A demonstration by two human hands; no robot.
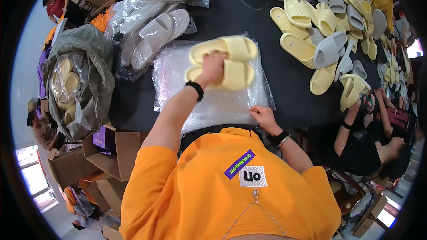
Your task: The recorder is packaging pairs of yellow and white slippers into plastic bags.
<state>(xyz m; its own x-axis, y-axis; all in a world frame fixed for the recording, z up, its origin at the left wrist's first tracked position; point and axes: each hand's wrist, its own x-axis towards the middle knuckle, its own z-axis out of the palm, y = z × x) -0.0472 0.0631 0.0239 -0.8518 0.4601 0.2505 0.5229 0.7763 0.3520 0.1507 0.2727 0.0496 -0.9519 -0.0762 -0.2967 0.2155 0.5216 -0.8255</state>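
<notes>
My left hand (212,67) is closed around a pair of pale yellow slide slippers (235,60), held together just above a stack of clear plastic bags (213,102) on the black table (284,93). A black band is on that wrist. My right hand (263,116) rests on the near right edge of the bag stack, its fingers pinching the top bag. This wrist carries a black band and a bracelet. My orange shirt fills the lower part of the view.
Bagged pale grey slippers (155,35) lie at the back left. A loose heap of yellow and grey slippers (331,31) covers the right. A grey sack with bagged yellow slippers (73,80) and cardboard boxes (111,151) stand left. A person in black (369,146) sits at the right.
</notes>
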